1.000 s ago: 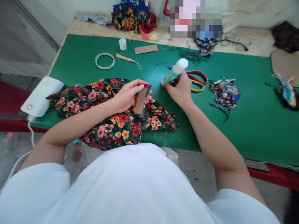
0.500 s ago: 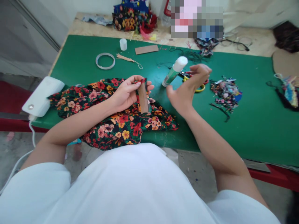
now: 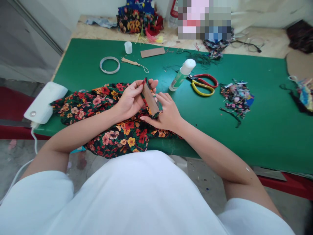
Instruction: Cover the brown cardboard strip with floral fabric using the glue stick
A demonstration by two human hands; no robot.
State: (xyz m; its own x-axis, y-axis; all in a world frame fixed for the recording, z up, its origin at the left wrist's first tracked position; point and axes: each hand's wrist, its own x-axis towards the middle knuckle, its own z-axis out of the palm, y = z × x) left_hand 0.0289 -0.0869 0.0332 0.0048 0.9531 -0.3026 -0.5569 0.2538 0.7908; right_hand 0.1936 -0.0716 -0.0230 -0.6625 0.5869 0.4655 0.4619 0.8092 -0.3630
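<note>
A narrow brown cardboard strip, edged with folded floral fabric, is held up at a slant over the mat. My left hand is closed on its upper end, thumb in front and fingers behind. My right hand grips the lower right end, fingers behind the fabric and thumb stretched out below. Under both forearms lies a crumpled floral cloth with red, orange and pink flowers on black. Just beyond my right hand a glue stick stands upright, its top white. Scissors with one red and one yellow handle lie behind it.
On the green mat are a tape roll, a white cap, a tan tassel, another cardboard strip and fabric scraps. A white corded device sits at the left edge. Eyeglasses lie at the back.
My right hand has moved left and down from beside the glue stick and has taken hold of the strip's lower end. The strip now tilts more.
</note>
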